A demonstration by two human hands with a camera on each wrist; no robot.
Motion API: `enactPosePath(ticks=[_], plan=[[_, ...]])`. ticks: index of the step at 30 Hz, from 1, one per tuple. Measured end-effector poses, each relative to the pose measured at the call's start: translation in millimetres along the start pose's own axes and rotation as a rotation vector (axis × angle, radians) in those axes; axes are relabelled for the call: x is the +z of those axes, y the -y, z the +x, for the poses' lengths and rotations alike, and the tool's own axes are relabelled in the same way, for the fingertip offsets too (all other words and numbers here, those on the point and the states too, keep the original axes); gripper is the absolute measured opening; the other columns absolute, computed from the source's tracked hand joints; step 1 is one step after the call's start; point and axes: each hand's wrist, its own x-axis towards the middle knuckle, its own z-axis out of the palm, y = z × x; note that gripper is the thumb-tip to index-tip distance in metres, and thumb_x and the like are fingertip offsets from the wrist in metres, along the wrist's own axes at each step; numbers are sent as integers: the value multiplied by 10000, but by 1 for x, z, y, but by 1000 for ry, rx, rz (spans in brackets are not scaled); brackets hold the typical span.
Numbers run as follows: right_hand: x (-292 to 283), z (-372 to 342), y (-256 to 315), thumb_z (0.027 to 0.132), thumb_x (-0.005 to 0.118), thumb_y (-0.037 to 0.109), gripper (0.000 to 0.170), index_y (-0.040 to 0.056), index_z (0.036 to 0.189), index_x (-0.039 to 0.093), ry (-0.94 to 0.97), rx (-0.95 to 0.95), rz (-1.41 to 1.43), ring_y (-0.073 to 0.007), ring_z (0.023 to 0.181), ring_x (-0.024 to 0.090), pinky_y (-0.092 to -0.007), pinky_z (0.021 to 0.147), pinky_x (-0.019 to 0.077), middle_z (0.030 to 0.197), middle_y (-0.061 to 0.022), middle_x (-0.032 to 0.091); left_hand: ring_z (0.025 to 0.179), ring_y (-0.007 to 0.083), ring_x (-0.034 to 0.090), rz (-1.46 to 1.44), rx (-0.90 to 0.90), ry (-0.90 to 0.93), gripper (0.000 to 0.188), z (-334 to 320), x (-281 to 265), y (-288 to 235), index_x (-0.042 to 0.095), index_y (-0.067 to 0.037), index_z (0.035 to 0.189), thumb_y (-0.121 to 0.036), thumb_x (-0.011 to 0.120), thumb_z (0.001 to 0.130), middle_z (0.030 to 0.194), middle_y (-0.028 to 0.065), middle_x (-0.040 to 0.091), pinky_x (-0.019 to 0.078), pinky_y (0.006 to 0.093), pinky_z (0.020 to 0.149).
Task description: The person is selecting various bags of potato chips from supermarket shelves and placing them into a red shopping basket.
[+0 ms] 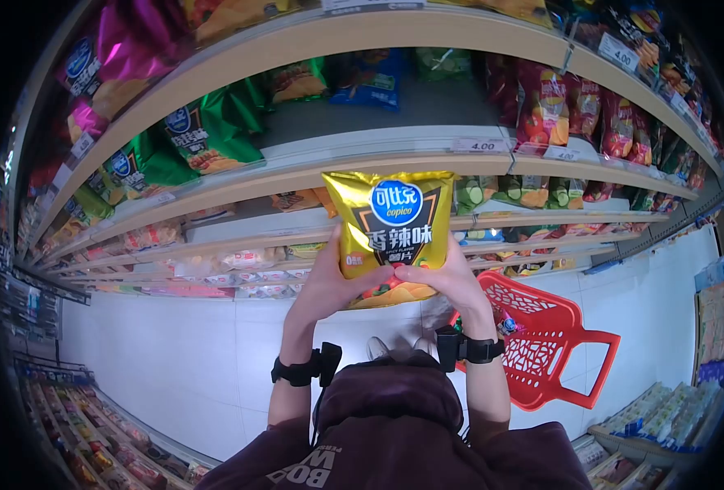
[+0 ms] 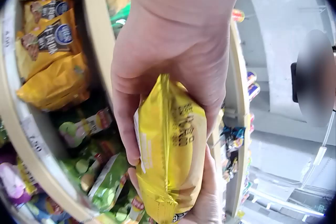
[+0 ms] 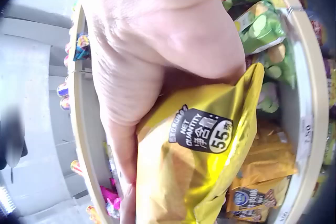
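Note:
A yellow bag of potato chips (image 1: 394, 214) with a blue round logo is held upright in front of the body, its printed front facing the head camera. My left hand (image 1: 327, 278) grips its left side, thumb laid across the lower front and fingers behind. On the other side my right hand (image 1: 455, 276) grips it the same way, the two thumbs nearly meeting. The left wrist view shows the bag's crimped end (image 2: 170, 145) between thumb and fingers. In the right wrist view the bag's lower face (image 3: 199, 145) carries a 55 g net quantity label.
Shelves of snack bags rise ahead, with green chip bags (image 1: 207, 131) at left and red bags (image 1: 541, 106) at right. A price tag (image 1: 482, 145) reads 4.00. A red shopping basket (image 1: 533, 343) stands on the white floor (image 1: 190, 359) at my right, with items inside.

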Motion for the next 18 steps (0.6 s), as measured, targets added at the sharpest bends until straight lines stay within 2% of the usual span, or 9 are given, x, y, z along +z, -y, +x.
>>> enactPosePath(ticks=[1, 2, 7, 10, 12, 14, 15, 16, 18], plan=[[-10, -5, -6, 649, 844, 118, 828, 11, 1328, 383, 5, 24, -30, -153, 1088, 537, -298, 942, 430, 1199, -69, 547, 1005, 136, 585, 41, -71, 35, 674, 2, 5, 17, 443, -26, 1264, -248, 801, 738, 1125, 82, 604, 481, 293, 843], [-20, -11, -12, 647, 842, 113, 820, 13, 1325, 392, 8, 49, -60, -149, 1092, 534, -295, 945, 428, 1205, -69, 545, 975, 148, 601, 157, 46, 49, 691, 7, 11, 49, 465, -13, 1253, -289, 813, 723, 1116, 87, 617, 484, 304, 823], [-101, -44, -86, 588, 852, 153, 877, 1, 1324, 400, 78, 138, -411, -210, 1119, 540, -333, 971, 413, 1217, -110, 561, 886, 196, 639, 203, -268, 383, 573, 6, 38, 178, 536, -31, 1198, -361, 746, 780, 1014, 109, 665, 505, 339, 775], [-172, -77, -140, 549, 825, 369, 897, 4, 1265, 427, 85, 405, -845, -375, 1054, 585, -382, 913, 457, 1125, -233, 603, 887, 287, 656, 602, -437, 376, 452, -22, 38, 259, 586, -52, 1124, -390, 654, 831, 968, 155, 682, 516, 388, 776], [-214, -107, -172, 546, 803, 449, 867, -9, 1215, 493, -13, 563, -1039, -358, 992, 619, -384, 863, 485, 1063, -218, 635, 904, 334, 647, 889, -434, 366, 415, -65, 26, 338, 589, -42, 1090, -364, 627, 832, 941, 176, 681, 514, 416, 803], [-258, -148, -216, 578, 803, 393, 714, -15, 1115, 568, -56, 742, -1027, -318, 902, 648, -363, 800, 509, 963, -176, 667, 882, 338, 652, 867, -563, 362, 368, -123, 9, 391, 616, -39, 1035, -337, 617, 819, 871, 172, 688, 509, 423, 826], [-277, -168, -242, 594, 804, 365, 638, -18, 1065, 606, -76, 830, -1021, -298, 857, 663, -352, 769, 522, 913, -155, 683, 829, 313, 675, 811, -689, 455, 397, -148, -2, 396, 640, -24, 1008, -377, 605, 829, 864, 161, 694, 535, 413, 780], [-288, -191, -261, 621, 792, 321, 550, -15, 1022, 624, -184, 817, -893, -267, 817, 662, -337, 741, 523, 874, -129, 685, 761, 259, 693, 547, -1014, 362, 450, -173, -8, 386, 654, -12, 999, -428, 593, 840, 835, 136, 701, 562, 371, 703], [-299, -230, -286, 675, 768, 233, 373, -9, 937, 660, -391, 783, -638, -203, 737, 661, -308, 686, 526, 796, -79, 690, 733, 211, 690, 734, -1179, 459, 384, -196, -8, 356, 672, -26, 1001, -377, 602, 860, 828, 135, 700, 566, 324, 662]])
